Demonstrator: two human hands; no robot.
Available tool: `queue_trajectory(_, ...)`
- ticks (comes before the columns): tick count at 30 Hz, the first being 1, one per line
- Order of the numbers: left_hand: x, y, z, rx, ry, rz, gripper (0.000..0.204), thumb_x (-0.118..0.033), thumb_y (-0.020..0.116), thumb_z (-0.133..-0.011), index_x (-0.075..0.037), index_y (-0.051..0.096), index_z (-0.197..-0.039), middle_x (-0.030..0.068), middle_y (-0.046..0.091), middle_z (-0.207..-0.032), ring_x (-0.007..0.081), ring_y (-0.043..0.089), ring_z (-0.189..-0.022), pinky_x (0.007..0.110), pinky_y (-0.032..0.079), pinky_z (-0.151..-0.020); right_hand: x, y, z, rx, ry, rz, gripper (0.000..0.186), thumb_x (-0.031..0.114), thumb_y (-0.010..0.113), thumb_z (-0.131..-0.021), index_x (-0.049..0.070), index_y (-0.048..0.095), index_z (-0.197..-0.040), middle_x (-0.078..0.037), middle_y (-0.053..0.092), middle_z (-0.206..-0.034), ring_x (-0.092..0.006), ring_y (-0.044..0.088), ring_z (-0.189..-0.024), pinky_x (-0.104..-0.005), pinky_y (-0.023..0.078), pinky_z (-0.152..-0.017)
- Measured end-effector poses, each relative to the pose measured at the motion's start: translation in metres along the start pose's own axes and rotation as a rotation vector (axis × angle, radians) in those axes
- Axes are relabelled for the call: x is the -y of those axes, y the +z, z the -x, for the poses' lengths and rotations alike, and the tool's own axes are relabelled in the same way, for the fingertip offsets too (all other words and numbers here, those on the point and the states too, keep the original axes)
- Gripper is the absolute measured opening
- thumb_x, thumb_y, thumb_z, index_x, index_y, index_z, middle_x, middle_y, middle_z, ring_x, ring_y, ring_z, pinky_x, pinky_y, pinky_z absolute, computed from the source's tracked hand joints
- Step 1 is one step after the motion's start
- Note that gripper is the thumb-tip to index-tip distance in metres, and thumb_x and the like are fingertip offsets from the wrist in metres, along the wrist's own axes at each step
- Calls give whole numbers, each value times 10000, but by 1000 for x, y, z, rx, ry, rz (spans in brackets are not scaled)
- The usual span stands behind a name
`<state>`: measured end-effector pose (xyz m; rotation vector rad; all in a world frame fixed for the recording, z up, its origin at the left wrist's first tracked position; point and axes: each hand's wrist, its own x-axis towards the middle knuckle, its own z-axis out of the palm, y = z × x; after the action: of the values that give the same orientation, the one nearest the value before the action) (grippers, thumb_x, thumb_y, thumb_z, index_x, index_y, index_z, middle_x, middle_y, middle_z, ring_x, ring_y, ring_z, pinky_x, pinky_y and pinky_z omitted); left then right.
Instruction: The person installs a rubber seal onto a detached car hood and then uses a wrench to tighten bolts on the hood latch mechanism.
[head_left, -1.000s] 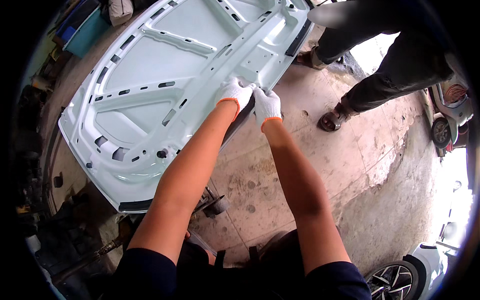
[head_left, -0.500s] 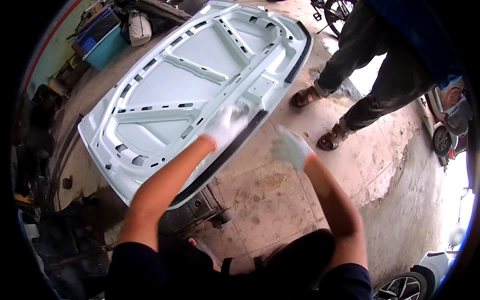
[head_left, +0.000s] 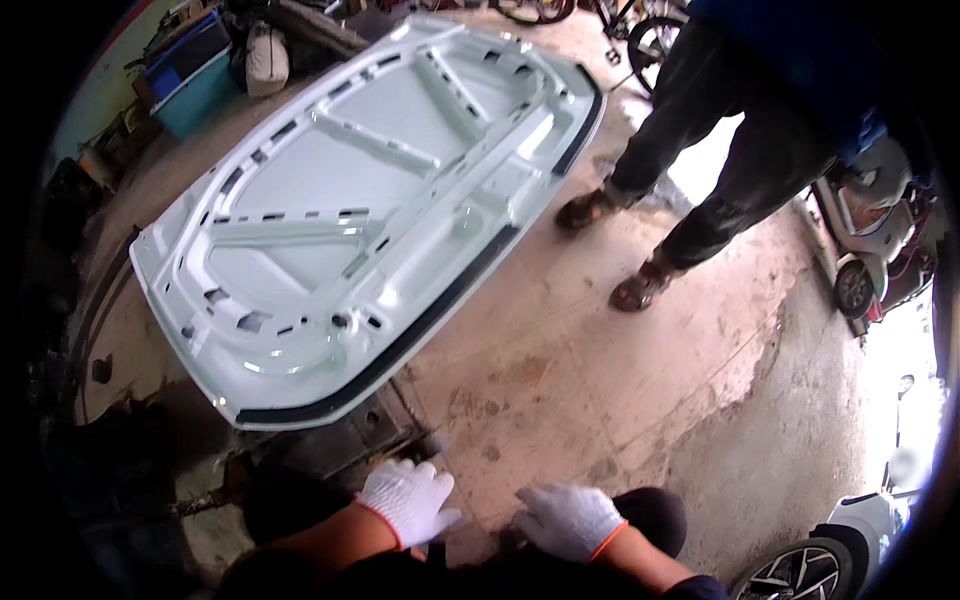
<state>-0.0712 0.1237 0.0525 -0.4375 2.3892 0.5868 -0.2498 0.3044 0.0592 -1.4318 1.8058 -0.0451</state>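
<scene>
Stained tiled floor (head_left: 575,375); teal bin (head_left: 193,103), pale sack (head_left: 267,66) on it. What bears white panel (head_left: 320,180) unclear.

Pinkish floor (head_left: 570,370) shows dark stains at five o'clock; green wall (head_left: 88,135) stands at ten; white glare (head_left: 905,335) at three.

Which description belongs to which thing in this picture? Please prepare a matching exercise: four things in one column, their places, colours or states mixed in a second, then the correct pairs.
Things
1. panel
2. right hand
3. sack
4. trousers

Descriptions
A. off-white, beside a turquoise bin
B. dark, on a standing person
C. pale, with a black strip along its edge
D. in a white glove, apart from the panel

Pairs: 1-C; 2-D; 3-A; 4-B
</scene>
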Motion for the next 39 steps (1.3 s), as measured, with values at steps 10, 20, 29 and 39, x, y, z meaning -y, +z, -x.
queue_trajectory(10,-32,-8,27,-449,244,1277,350,-395,568,-1034,-117,631,-1237,107,704,-1143,254,664,-995,351,520,-887,15,-4,2,-379,-369,-567,512,335,533,-1042,38,445,-1449,-216,616,-1288,-331,625,-1166,-425,511,-976)
queue_trajectory(20,-51,-17,-16,-124,-17,878,468,-463,526,-1026,-53,744,-964,79,749,-822,245,743,-821,346,576,-808,-19,25,-40,-39,-707,-1938,555,370,381,-1054,-17,403,-1451,-164,513,-1446,-330,510,-1282,-434,442,-1041)
queue_trajectory(29,-34,24,-18,-387,485,895,505,-392,529,-1059,-27,663,-736,125,645,-657,266,600,-563,409,461,-574,10,-6,-11,-20,-275,-2392,652,562,437,-994,-5,621,-1259,-216,631,-1262,-386,554,-1159,-528,425,-1036)
queue_trajectory(39,-26,-2,-11,-442,281,403,394,-419,586,-985,-46,680,-900,163,687,-872,353,686,-808,455,536,-686,-4,-11,-13,-99,-54,-2190,449,416,466,-990,51,677,-1143,-149,694,-1013,-346,641,-1002,-470,494,-929)
